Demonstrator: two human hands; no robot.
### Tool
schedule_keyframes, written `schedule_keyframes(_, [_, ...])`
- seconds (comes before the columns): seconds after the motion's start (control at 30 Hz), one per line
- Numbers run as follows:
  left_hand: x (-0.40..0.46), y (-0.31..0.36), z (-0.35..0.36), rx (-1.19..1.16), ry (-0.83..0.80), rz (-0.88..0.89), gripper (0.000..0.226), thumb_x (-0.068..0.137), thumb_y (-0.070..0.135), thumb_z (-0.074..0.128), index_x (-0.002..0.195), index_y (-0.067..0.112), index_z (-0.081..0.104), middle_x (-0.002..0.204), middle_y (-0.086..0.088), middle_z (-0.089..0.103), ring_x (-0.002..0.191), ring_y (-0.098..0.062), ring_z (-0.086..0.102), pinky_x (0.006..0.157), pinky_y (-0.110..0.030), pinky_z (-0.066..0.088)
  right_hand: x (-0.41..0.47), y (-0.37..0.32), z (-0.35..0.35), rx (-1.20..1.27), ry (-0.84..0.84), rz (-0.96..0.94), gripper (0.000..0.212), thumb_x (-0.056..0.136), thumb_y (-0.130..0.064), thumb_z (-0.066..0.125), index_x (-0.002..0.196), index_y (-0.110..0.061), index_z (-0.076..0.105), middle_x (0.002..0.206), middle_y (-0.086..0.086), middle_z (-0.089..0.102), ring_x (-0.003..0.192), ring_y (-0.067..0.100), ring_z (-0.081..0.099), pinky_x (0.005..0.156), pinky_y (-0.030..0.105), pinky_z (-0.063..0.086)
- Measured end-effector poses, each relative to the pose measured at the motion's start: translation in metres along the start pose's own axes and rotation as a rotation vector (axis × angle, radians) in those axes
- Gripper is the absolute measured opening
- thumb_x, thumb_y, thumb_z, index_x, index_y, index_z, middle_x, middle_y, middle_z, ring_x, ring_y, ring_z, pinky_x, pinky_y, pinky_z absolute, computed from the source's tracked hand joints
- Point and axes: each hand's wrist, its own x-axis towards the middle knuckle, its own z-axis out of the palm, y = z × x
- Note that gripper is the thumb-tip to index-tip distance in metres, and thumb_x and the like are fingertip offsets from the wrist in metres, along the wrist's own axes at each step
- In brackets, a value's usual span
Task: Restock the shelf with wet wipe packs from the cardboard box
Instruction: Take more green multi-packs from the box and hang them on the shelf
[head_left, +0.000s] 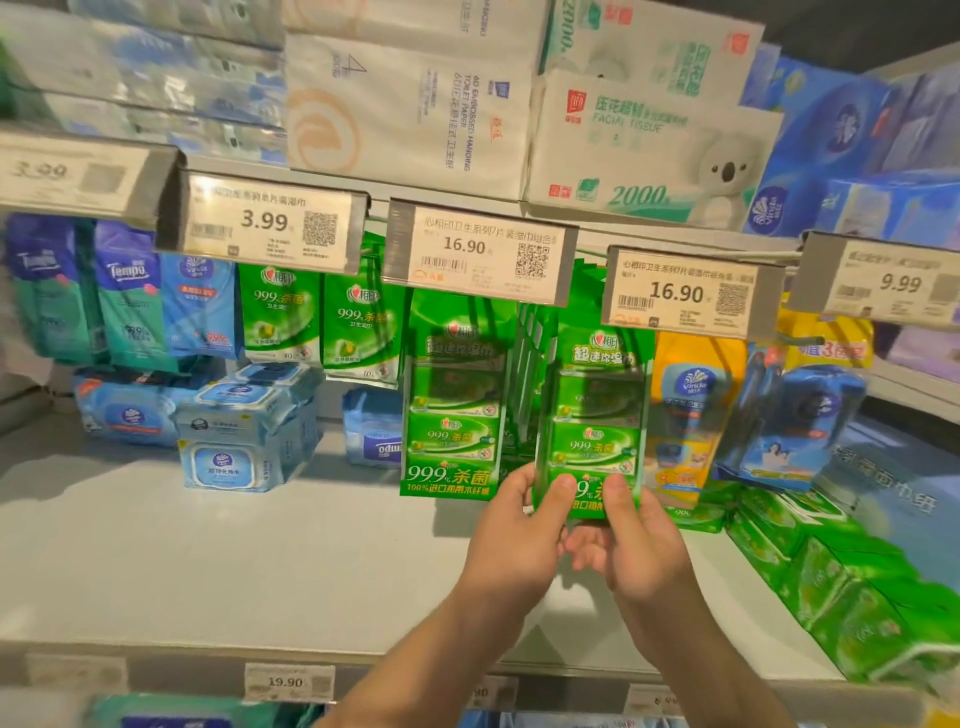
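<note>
We look down and forward at a shop shelf (218, 561), pale grey and mostly bare at its front. Our 2 hands meet at the bottom edge of a tall green wet wipe pack (597, 415), which hangs upright from a peg under a price tag reading 16.90 (680, 293). The left hand (519, 530) pinches the pack's lower left corner, thumb in front and fingers curled behind it. The right hand (639, 540) pinches the lower right part the same way, its thumb pressed flat on the printed front. We judge that we hold it low and on both sides to keep it from swinging and to square it with the row, since the hang hole at the top is hidden behind the tag and we cannot tell whether it is fully seated on the peg.

Just to the left hangs a matching green pack (452, 405) under a second tag reading 16.90 (478, 252), with more green packs visible edge-on between the 2. Facing each front outward keeps the labels readable under their tags.

At the right, loose green packs (852, 587) lie stacked flat on the shelf, likely stock that does not hang. A yellow pack (696, 410) hangs just beside our pack on the right. Blue tub packs (234, 426) sit stacked at the left.

The cardboard box is not in view.
</note>
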Motion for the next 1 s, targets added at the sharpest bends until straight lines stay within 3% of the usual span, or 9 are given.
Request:
schedule_keyframes(0.2, [0.007,-0.002,-0.001,0.079,0.02,-0.051,0.028,0.105,0.035,0.056,0.125,0.017,0.062,0.091,0.007,0.074,0.068,-0.005,0.065,0.063,-0.024,0.054,0.008,0.003,0.001,0.046,-0.013,0.041,0.048,0.088,-0.044,0.056,0.117,-0.005,0.052,0.071,0.022,0.061,0.053,0.023,0.057,0.048,0.031,0.051])
schedule_keyframes(0.33, [0.004,-0.003,-0.003,0.137,0.042,-0.102,0.073,0.087,0.062,0.064,0.148,0.026,0.048,0.13,0.001,0.069,0.112,-0.016,0.069,0.076,-0.029,0.059,0.009,0.009,-0.002,0.033,0.001,0.087,0.057,0.088,-0.046,0.059,0.126,-0.005,0.05,0.077,0.022,0.063,0.056,0.022,0.06,0.052,0.033,0.053])
schedule_keyframes(0.47, [-0.004,-0.006,-0.004,0.249,0.08,-0.146,0.083,0.096,0.055,0.058,0.163,0.022,0.022,0.102,0.024,0.065,0.101,-0.003,0.067,0.097,-0.036,0.053,0.008,0.02,-0.008,0.057,0.076,0.149,0.052,0.092,-0.046,0.059,0.119,-0.003,0.052,0.096,0.024,0.062,0.06,0.024,0.065,0.053,0.035,0.056])
schedule_keyframes(0.53, [-0.01,-0.009,-0.008,0.379,0.087,-0.167,0.083,0.096,0.058,0.055,0.164,0.023,0.021,0.128,0.016,0.061,0.125,-0.013,0.06,0.112,-0.037,0.043,0.004,0.025,-0.012,0.044,0.1,0.205,0.036,0.103,-0.039,0.054,0.117,-0.006,0.054,0.098,0.021,0.062,0.06,0.025,0.066,0.052,0.035,0.056])
schedule_keyframes(0.6, [-0.02,-0.01,-0.013,0.556,0.075,-0.176,0.07,0.101,0.056,0.048,0.162,0.026,0.029,0.153,0.008,0.05,0.141,-0.015,0.047,0.113,-0.025,0.032,-0.002,0.029,-0.015,-0.004,0.102,0.245,0.027,0.106,-0.035,0.05,0.111,-0.009,0.056,0.097,0.02,0.063,0.059,0.025,0.067,0.054,0.036,0.056])
schedule_keyframes(0.73, [-0.043,-0.009,-0.03,0.79,0.043,-0.154,0.067,0.1,0.062,0.043,0.158,0.029,0.038,0.161,0.008,0.041,0.146,-0.01,0.038,0.109,-0.024,0.028,-0.018,0.033,-0.017,-0.202,0.052,0.245,0.026,0.106,-0.034,0.05,0.11,-0.012,0.063,0.097,0.014,0.067,0.072,0.024,0.068,0.069,0.041,0.056])
schedule_keyframes(0.83, [-0.064,-0.011,-0.05,0.951,0.07,-0.144,0.091,0.082,0.079,0.033,0.158,0.029,0.038,0.163,0.007,0.039,0.149,-0.01,0.034,0.12,-0.029,0.025,-0.029,0.038,-0.015,-0.688,-0.104,0.099,0.03,0.104,-0.039,0.046,0.116,-0.019,0.066,0.112,-0.003,0.068,0.097,0.017,0.063,0.09,0.034,0.048])
schedule_keyframes(0.93, [-0.091,-0.011,-0.079,1.146,0.135,-0.132,0.103,0.072,0.089,0.015,0.16,0.037,0.029,0.167,0.015,0.027,0.155,-0.009,0.016,0.127,-0.042,0.015,-0.04,0.048,-0.006,-1.0,-0.252,-0.059,0.036,0.105,-0.037,0.047,0.135,-0.023,0.061,0.133,-0.007,0.06,0.12,0.013,0.054,0.1,0.022,0.034])
schedule_keyframes(1.0, [-0.112,-0.009,-0.107,1.226,0.194,-0.174,0.104,0.069,0.092,0.011,0.16,0.043,0.02,0.169,0.021,0.012,0.157,-0.008,0.0,0.127,-0.051,0.008,-0.05,0.054,0.009,-1.11,-0.339,-0.152,0.043,0.103,-0.042,0.046,0.139,-0.023,0.061,0.139,-0.007,0.061,0.13,0.017,0.054,0.108,0.026,0.034])
